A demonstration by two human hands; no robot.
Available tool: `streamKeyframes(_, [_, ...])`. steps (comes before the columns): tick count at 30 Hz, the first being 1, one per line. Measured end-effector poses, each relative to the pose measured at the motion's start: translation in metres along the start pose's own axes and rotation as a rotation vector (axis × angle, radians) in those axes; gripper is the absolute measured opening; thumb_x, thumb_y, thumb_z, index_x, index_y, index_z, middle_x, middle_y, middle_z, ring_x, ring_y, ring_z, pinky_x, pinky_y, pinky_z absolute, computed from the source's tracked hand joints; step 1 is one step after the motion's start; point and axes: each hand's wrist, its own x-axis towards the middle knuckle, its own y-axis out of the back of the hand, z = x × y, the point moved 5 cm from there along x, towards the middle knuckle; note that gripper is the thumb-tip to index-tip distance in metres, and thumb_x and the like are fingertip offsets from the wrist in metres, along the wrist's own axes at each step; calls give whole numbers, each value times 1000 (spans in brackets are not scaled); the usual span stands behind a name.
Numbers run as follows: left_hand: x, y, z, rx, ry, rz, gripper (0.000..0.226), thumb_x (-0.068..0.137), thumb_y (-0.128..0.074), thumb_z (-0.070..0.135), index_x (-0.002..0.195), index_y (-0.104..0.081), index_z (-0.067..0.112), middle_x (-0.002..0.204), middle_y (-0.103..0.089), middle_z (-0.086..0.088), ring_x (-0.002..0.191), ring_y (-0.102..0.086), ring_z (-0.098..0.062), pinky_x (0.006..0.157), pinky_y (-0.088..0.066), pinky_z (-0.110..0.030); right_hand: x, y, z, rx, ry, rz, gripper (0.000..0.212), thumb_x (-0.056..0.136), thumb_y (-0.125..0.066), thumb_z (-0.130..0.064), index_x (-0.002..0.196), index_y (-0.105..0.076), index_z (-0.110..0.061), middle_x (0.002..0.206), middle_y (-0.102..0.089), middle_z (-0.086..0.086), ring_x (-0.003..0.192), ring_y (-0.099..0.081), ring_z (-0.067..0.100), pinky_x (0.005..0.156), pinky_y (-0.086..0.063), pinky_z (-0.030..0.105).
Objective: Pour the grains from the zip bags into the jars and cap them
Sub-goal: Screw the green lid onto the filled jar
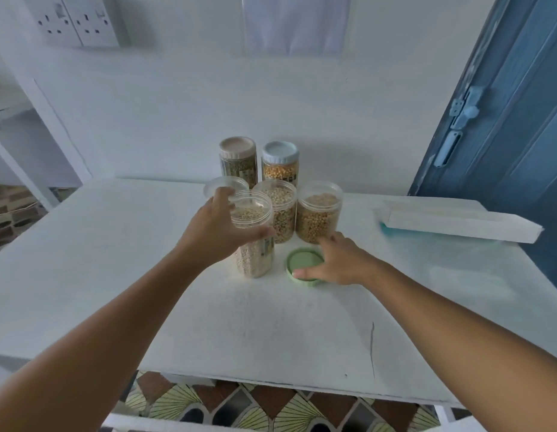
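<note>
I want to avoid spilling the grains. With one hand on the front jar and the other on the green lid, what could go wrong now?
1. The left hand grips the open front jar near its top; a tilt could spill grains.
2. Two open jars stand close behind it; a bump might tip them.
3. The right hand rests on the green lid, which may slide on the table.
</note>
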Motion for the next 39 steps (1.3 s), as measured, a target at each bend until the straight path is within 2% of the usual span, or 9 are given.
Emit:
streamKeyframes(6, [3, -4, -4, -50, -17, 15, 114, 59, -80, 78, 149, -36, 24, 146, -57, -3, 121, -53, -13, 93, -45, -33, 8, -15, 12, -18, -22, 19, 120, 64, -80, -79, 156, -33, -18, 150, -34, 9, 141, -33, 31, 111, -41, 45])
streamKeyframes(10, [6, -5, -8, -154, -10, -54, 117, 53, -85, 75, 149, -38, 27, 145, -58, 1, 126, -58, -19, 100, -51, -38, -2, -4, 5, 207, 81, 71, 105, 63, -87, -69, 149, -41, -27, 139, -39, -1, 130, -45, 19, 106, -45, 39])
streamKeyframes(14, [9, -6, -6, -224, -22, -82, 117, 48, -89, 73, 145, -43, 26, 138, -60, 5, 121, -61, -18, 98, -54, -39, -23, 31, -9, 487, 250, 168, 74, 67, -96, -47, 126, -53, -38, 126, -59, -15, 114, -59, 5, 96, -54, 32])
streamKeyframes(19, [13, -12, -4, -282, -42, -145, 121, 40, -90, 78, 141, -44, 31, 137, -61, 7, 121, -62, -15, 100, -57, -43, -30, 65, -18, 662, 300, 188, 91, 64, -96, -50, 139, -49, -32, 127, -61, -14, 114, -61, 1, 97, -54, 27])
streamKeyframes(23, [13, -26, 7, -327, -75, -187, 121, 42, -92, 76, 143, -44, 30, 134, -62, 9, 125, -61, -13, 104, -55, -46, -28, 79, -40, 744, 354, 170, 82, 70, -91, -54, 139, -50, -37, 133, -56, -14, 120, -58, 6, 92, -58, 32])
streamKeyframes(26, [14, -39, 12, -410, -98, -207, 110, 43, -98, 68, 135, -49, 33, 126, -69, 10, 116, -69, -14, 100, -58, -48, -30, 91, -54, 694, 391, 186, 75, 77, -88, -50, 142, -53, -36, 129, -57, -14, 115, -58, 3, 95, -57, 33])
streamKeyframes(30, [14, -45, 16, -494, -106, -219, 104, 47, -105, 49, 134, -51, 32, 123, -70, 11, 114, -69, -10, 97, -60, -44, -26, 99, -64, 388, 412, 159, 93, 70, -90, -59, 151, -48, -40, 145, -46, -11, 134, -47, 10, 112, -45, 40])
streamKeyframes(34, [15, -49, 13, -561, -118, -279, 95, 56, -105, 22, 136, -54, 26, 123, -72, 4, 117, -68, -14, 103, -57, -44, -25, 103, -70, 212, 430, 137, 96, 71, -89, -58, 154, -44, -41, 146, -44, -13, 138, -42, 11, 113, -41, 37])
streamKeyframes(39, [17, -51, 9, -645, -111, -373, 93, 60, -101, 8, 140, -55, 19, 128, -71, -4, 124, -66, -22, 109, -52, -50, -24, 111, -72, 168, 414, 94, 96, 67, -92, -56, 152, -47, -45, 151, -45, -14, 140, -43, 12, 114, -43, 42])
